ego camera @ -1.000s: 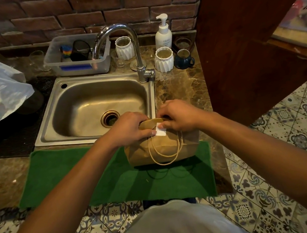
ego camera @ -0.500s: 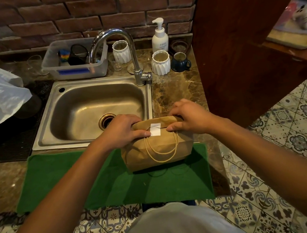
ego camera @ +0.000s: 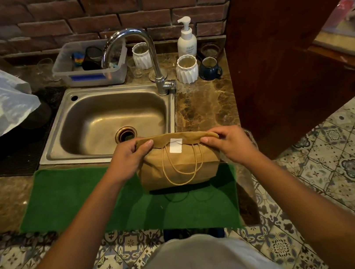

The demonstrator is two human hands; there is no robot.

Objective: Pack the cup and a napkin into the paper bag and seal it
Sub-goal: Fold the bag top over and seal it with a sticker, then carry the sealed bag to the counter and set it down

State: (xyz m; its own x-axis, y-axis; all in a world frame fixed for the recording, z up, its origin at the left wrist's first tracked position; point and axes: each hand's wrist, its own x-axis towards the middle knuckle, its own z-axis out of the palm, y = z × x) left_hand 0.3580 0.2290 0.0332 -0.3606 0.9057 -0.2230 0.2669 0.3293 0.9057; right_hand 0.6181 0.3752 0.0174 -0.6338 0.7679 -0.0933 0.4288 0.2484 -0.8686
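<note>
Paper bag [ego camera: 178,166] stands on the green mat [ego camera: 84,194] at the tabletop's [ego camera: 205,109] near edge, just in front of the sink [ego camera: 110,121]. Its top is folded over and a white sticker [ego camera: 175,145] bridges the flap. Left hand [ego camera: 129,157] pinches the fold's left end, right hand [ego camera: 228,142] its right end, each grip closed on the paper. The bag may be lifted slightly; hard to tell.

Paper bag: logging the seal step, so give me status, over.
Left hand and right hand pinch the folded top's ends. Paper bag upright on green mat, white sticker across the fold. Nothing in the way.
</note>
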